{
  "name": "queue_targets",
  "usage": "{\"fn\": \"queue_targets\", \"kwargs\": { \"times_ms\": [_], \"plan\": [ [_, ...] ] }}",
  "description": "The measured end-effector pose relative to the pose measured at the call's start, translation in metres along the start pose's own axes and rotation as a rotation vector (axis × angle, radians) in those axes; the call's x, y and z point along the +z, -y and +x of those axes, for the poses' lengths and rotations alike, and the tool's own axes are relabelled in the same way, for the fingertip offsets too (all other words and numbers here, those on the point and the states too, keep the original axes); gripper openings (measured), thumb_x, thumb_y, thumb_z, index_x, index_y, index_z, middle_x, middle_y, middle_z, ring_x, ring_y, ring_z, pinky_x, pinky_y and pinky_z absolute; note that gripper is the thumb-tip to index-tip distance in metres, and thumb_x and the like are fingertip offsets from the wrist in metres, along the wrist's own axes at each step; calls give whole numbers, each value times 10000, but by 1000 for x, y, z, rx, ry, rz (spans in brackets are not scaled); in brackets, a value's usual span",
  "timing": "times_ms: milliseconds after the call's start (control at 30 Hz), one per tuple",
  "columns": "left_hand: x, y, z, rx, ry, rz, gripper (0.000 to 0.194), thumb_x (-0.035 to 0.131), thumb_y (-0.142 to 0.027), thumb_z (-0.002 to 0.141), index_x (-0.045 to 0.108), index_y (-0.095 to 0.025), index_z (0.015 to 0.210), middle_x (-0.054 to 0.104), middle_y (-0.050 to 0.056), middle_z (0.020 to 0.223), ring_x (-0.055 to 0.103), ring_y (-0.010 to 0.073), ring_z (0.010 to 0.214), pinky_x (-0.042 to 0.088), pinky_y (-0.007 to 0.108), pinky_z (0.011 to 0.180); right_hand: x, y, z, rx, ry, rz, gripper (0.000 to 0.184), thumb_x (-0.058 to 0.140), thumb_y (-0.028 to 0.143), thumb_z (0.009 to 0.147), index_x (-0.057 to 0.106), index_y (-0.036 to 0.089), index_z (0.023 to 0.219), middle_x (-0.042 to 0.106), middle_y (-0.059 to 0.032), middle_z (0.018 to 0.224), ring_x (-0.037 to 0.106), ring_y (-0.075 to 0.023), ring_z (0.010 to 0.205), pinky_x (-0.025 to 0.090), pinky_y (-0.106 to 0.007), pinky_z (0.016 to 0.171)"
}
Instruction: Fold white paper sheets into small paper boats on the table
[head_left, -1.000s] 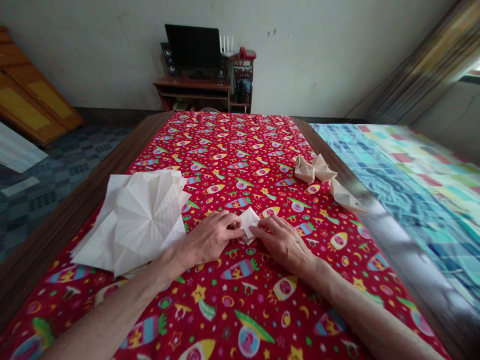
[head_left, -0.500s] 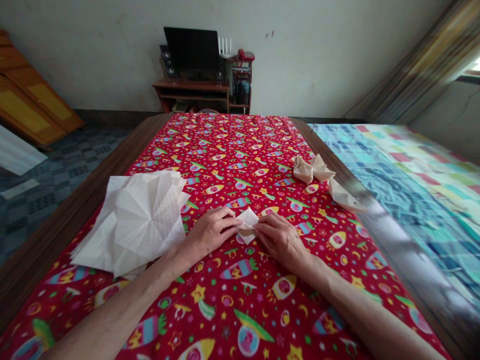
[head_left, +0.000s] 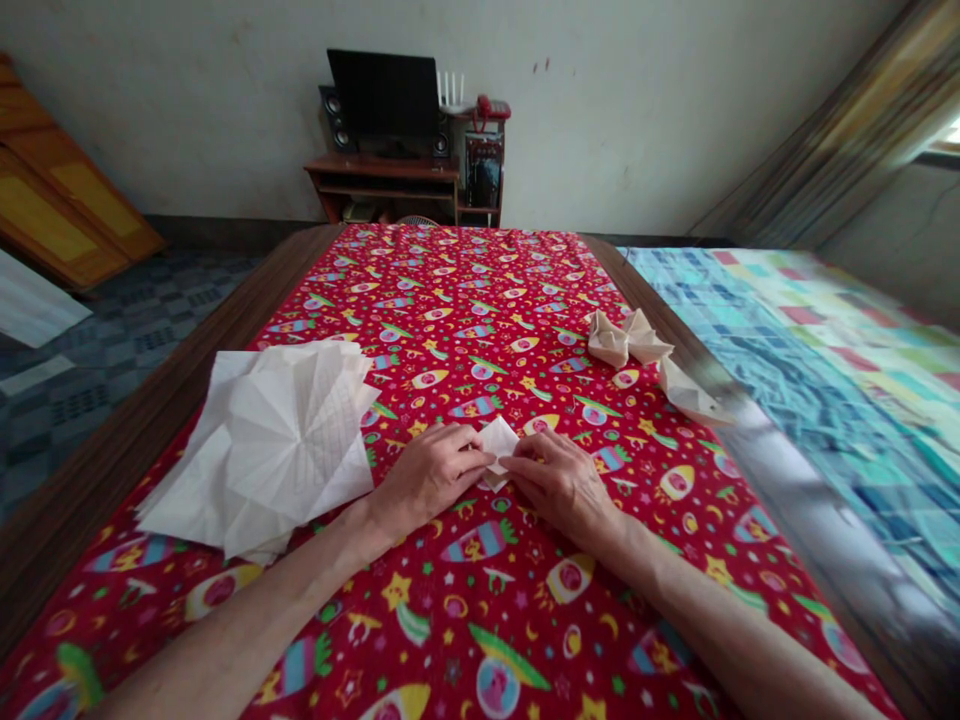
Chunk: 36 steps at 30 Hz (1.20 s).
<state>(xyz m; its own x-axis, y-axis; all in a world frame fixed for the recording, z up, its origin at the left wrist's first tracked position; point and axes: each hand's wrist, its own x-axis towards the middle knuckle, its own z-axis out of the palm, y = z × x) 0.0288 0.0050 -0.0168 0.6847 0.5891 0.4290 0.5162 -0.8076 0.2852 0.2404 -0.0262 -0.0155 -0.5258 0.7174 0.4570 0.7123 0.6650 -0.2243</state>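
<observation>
A small folded square of white paper lies corner-up on the red patterned cloth, between my two hands. My left hand has its thumb and fingers closed on the paper's left side, the thumb reaching onto its middle. From the other side, my right hand pinches the right edge, its fingertips close to the left thumb. The fingers cover part of the paper's lower half. To the left of my left forearm rests a pile of creased white paper sheets.
Folded paper shapes sit near the right table edge, with another folded paper piece closer to me. A bed with a blue checked cover adjoins on the right. Beyond the table stands a desk with a monitor.
My left hand has shifted slightly right, its thumb now over the middle of the folded paper. My right fingertips have moved slightly inward, and the two hands are closer together.
</observation>
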Motion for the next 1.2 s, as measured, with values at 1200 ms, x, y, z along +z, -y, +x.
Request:
{"fn": "queue_targets", "kwargs": {
  "times_ms": [1200],
  "plan": [
    [1, 0, 10, -384, 1, 256, 214, 547, -350, 905, 541, -191, 761, 576, -8, 737, 570, 161, 691, 422, 292, 660, -8, 2, 18, 385, 159, -121, 246, 498, 317, 919, 535, 191, 711, 580, -11, 718, 525, -125, 634, 301, -245, 576]
  ]
}}
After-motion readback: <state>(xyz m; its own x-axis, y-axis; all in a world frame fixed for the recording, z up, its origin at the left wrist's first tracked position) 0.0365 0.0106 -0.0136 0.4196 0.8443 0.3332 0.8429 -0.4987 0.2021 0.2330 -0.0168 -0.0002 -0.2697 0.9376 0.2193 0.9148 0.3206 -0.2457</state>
